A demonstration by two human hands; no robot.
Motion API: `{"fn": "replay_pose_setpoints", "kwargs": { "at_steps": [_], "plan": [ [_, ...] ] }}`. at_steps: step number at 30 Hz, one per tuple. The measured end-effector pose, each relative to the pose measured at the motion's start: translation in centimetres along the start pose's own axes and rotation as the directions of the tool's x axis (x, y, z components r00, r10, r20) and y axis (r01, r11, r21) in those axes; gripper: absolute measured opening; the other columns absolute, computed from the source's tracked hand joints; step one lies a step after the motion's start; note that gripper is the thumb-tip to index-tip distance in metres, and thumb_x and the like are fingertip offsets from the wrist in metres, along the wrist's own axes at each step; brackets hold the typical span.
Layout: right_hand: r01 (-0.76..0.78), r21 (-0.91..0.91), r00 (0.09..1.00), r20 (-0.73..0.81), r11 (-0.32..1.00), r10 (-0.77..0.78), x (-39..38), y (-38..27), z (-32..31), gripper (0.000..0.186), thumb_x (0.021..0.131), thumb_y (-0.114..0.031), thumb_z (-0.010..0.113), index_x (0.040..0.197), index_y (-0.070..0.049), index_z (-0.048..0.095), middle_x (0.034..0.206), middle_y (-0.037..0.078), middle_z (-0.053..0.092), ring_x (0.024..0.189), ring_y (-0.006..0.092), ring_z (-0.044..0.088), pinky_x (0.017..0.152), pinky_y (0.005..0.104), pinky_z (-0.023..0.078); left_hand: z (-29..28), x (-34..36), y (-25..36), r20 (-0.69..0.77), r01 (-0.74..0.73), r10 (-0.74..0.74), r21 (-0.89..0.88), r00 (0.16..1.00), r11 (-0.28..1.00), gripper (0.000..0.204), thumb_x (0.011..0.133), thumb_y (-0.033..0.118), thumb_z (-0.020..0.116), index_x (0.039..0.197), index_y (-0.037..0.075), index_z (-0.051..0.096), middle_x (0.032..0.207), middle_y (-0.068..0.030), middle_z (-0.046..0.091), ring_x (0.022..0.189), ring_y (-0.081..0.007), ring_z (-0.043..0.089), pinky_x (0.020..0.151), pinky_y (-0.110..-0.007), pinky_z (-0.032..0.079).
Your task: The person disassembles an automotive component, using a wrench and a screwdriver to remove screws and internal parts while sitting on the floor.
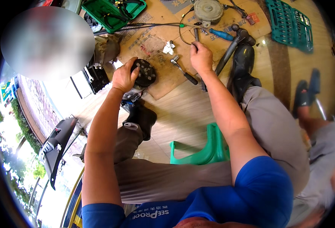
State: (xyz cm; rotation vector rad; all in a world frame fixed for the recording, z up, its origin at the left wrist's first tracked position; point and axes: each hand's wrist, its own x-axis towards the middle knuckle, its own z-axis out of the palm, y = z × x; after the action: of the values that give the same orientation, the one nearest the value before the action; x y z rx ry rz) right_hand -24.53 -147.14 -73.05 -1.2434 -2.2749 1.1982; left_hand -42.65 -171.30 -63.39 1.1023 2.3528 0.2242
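My left hand (pixel 125 76) is closed on the rim of a round black disc-shaped part (pixel 145 72) with several bolt heads or holes in its face. My right hand (pixel 201 57) grips a dark bar-like tool (pixel 196 35), whose far end sticks out beyond the fingers; my wrist hides its middle. Between the two hands, a ratchet wrench (pixel 184 71) with a black handle lies on the cardboard (pixel 163 83). Crumpled white paper (pixel 169 47) sits just beyond it. A hammer-like tool (pixel 228 53) leans to the right of my right hand.
A blue-handled screwdriver (pixel 221 34) and a round grey metal part (pixel 208 10) lie at the back. A green tool case (pixel 114 26) is far left, a teal socket case (pixel 308 47) far right. A green plastic stool (pixel 201 154) stands below. Another person's sandalled foot (pixel 302 97) is at right.
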Motion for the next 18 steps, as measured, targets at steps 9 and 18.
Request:
{"fn": "replay_pose_setpoints", "kwargs": {
  "at_steps": [9,18],
  "plan": [
    [0.155,-0.163,0.942,0.323,0.974,-0.096,-4.3,-2.2,2.1,0.027,0.087,-0.024,0.067,0.105,-0.004,0.063,0.101,0.017,0.066,0.096,0.0369,0.062,0.080,0.0442,0.051,-0.6,0.1,1.0,0.015,0.043,-0.044,0.039,0.999,0.998,0.045,0.092,0.038,0.053,0.130,0.013,0.053,0.109,-0.0217,0.066,0.097,-0.0407,0.064,0.084,-0.047,0.050],
    [0.024,-0.231,0.999,0.048,0.973,-0.013,0.2,-1.0,0.7,0.023,0.091,-0.025,0.061,0.101,-0.005,0.066,0.103,0.019,0.062,0.091,0.0382,0.061,0.080,0.0457,0.050,0.0,-0.4,3.1,-0.033,0.097,-0.095,0.071,0.995,0.993,0.045,0.091,0.035,0.056,0.129,0.011,0.053,0.109,-0.0199,0.067,0.099,-0.0389,0.064,0.086,-0.045,0.050]
  ]
}}
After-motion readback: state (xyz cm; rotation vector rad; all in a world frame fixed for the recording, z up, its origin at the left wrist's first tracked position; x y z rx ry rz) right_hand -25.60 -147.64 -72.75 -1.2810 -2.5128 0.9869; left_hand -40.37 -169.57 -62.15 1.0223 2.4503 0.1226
